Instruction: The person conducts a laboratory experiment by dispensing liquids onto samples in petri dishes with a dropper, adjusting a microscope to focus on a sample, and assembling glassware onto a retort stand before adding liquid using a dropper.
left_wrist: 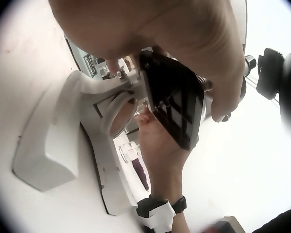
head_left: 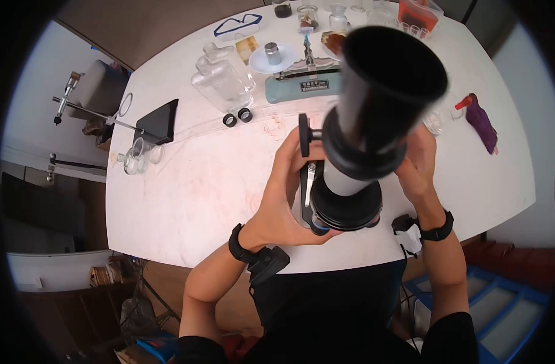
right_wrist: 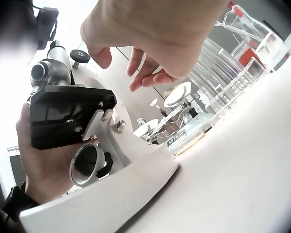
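A microscope stands before me on the white table, its dark-topped tube (head_left: pixel 356 133) rising toward the head camera. Around the side of its black stage (right_wrist: pixel 63 121) curls my left hand (head_left: pixel 283 209), thumb on the near side and fingers toward the back. In the right wrist view a round mirror (right_wrist: pixel 86 164) sits beneath the stage, over the pale base (right_wrist: pixel 102 199). My right hand (right_wrist: pixel 155 39) is beside the microscope near a focus knob (right_wrist: pixel 80 56), fingers loosely bent with nothing between them. The tube hides part of that hand in the head view.
Behind the microscope is a green balance (head_left: pixel 304 88). Clear glass bottles (head_left: pixel 223 82) and two small black eyepieces (head_left: pixel 237 117) lie left of it. A metal stand rod (head_left: pixel 95 109) reaches over the table's left side. At the right lies a purple cloth (head_left: pixel 482 124).
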`<action>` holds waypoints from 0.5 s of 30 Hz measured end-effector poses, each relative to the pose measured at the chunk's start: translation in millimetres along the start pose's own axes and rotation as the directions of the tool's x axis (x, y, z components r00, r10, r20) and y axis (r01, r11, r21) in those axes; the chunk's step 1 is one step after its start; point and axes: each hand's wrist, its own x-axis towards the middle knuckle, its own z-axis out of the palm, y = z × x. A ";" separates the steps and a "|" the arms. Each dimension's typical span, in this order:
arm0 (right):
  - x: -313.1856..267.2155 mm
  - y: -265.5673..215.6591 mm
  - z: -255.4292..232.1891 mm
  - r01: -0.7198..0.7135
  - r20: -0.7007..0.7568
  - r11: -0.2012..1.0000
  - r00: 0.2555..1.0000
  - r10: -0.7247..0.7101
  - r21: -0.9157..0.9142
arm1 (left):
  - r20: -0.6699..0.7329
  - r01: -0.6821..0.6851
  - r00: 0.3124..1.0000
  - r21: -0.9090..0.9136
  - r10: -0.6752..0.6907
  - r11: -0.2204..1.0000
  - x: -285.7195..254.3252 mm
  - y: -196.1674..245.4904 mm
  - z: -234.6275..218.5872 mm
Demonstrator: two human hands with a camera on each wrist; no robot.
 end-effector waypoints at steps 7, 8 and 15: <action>-7.4 -8.2 6.8 -0.059 0.081 0.993 0.995 0.051 0.100 | -0.049 -0.195 0.980 -0.027 0.193 0.980 6.4 -22.4 -0.6; -2.4 -11.2 12.2 0.072 0.095 0.994 0.993 -0.064 -0.081 | -0.047 0.157 0.984 -0.219 -0.171 0.963 -1.7 -5.5 0.8; 4.9 -10.5 4.2 0.240 0.266 0.967 0.941 -0.210 -0.085 | -0.060 -0.099 0.994 -0.137 0.091 0.986 3.8 -15.9 1.7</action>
